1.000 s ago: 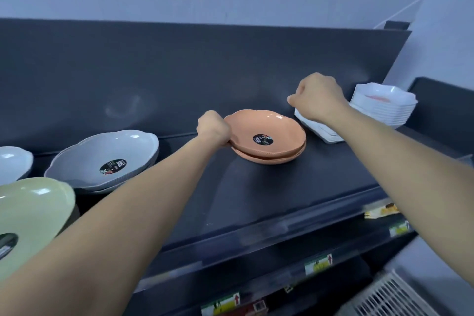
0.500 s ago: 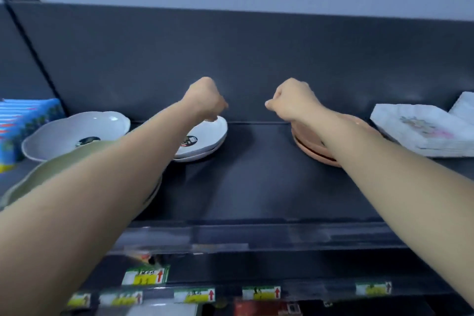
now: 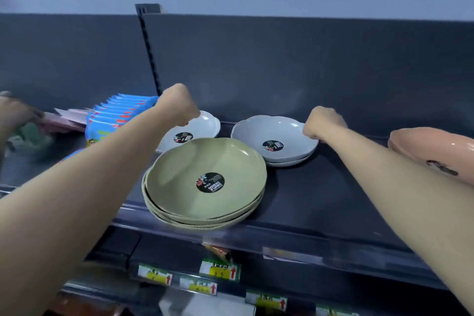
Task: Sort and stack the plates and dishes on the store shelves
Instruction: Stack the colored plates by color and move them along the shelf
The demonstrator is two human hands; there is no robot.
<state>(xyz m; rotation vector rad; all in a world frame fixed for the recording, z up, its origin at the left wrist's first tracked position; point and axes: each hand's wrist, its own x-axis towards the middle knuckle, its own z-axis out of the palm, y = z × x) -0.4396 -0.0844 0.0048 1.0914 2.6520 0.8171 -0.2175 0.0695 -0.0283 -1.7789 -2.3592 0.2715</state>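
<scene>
Grey scalloped plates (image 3: 274,140), likely light and slick: right hand (image 3: 323,123) pinches their rim; left hand (image 3: 179,105) clenched over the white plate (image 3: 202,127).

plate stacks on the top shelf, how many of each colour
Green stack: 1
Grey stacks: 2
Peach stack: 1, partly cut off at the right edge
Total: 4 stacks; plates per stack cannot be counted.

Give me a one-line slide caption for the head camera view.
Left hand over a white dish, right hand gripping the grey dish stack, green plates in front.
</scene>
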